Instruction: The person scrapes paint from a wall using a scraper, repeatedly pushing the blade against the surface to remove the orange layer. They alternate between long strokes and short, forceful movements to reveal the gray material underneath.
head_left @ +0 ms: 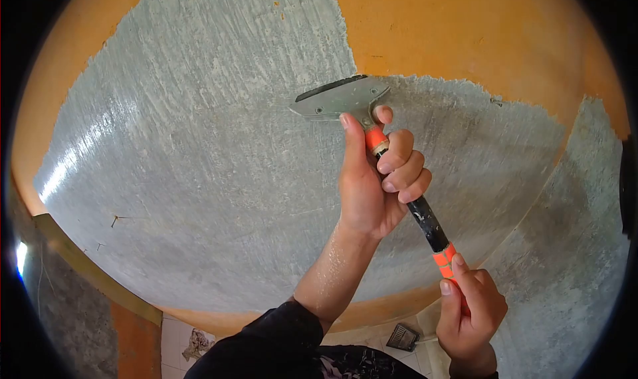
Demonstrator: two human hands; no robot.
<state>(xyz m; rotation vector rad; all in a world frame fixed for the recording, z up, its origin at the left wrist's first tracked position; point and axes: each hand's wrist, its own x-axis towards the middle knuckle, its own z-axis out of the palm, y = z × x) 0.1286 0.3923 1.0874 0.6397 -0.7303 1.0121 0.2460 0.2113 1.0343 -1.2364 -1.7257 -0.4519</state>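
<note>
A long-handled scraper (pixel 425 219) with a wide grey head and black and orange grips lies slanted across the view. Its head touches the wall where grey surface (pixel 252 159) meets orange paint (pixel 458 33). My left hand (pixel 379 173) is wrapped round the upper handle just below the head, thumb up near the metal. Lower down, my right hand (pixel 472 306) pinches the orange-taped end of the handle. White dust or specks cover my left forearm. The orange paint has a ragged edge above the scraper head.
A dark tray (pixel 403 337) and a crumpled patterned item (pixel 198 344) lie on the tiled floor at the bottom. A small wire or nail (pixel 115 220) sticks out of the wall at left. Another grey wall (pixel 571 246) adjoins at right.
</note>
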